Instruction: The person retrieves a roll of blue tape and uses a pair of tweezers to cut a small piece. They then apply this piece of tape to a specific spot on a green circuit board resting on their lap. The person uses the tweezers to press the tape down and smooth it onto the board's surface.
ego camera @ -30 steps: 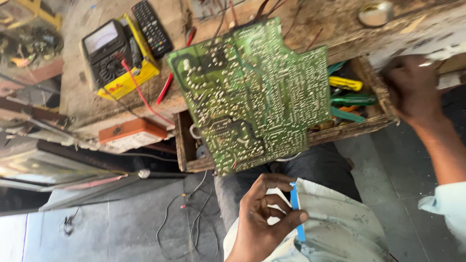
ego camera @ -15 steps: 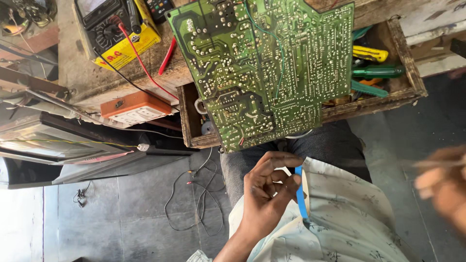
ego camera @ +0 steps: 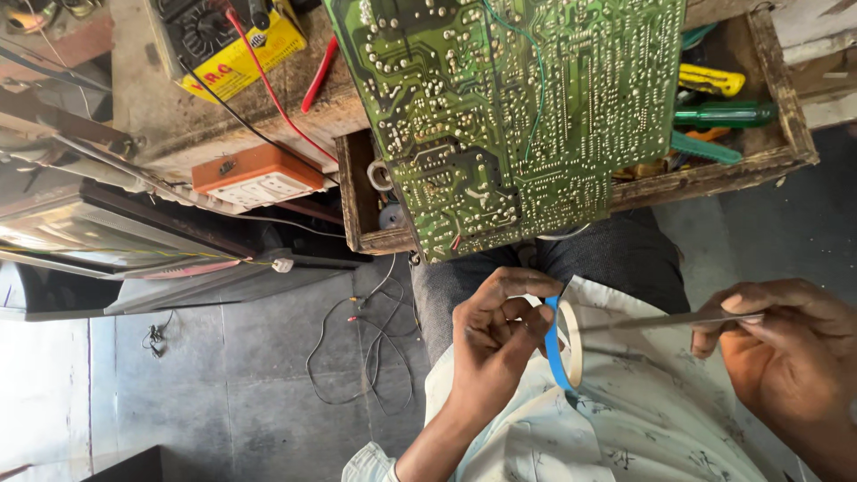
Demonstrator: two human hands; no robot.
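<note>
In the head view, a yellow meter (ego camera: 234, 43) with a black face is lying at the upper left of the worn tabletop (ego camera: 178, 125), a printed label running across its yellow edge. Just below it an orange box (ego camera: 257, 175) with a white rectangular face is sitting at the tabletop's front edge. A green circuit board (ego camera: 518, 116) is resting solder side up over an open wooden drawer (ego camera: 768, 161), where green and yellow tool handles (ego camera: 723, 114) are showing.

Lower down, over the person's lap, the left hand (ego camera: 495, 344) is pinching a blue tape roll (ego camera: 562, 344) that is standing on edge, its flat face turned toward the right hand (ego camera: 786, 357). That hand is gripping a thin metal blade (ego camera: 661, 321), whose long axis is running nearly level, tip pointing left and reaching the roll.
</note>
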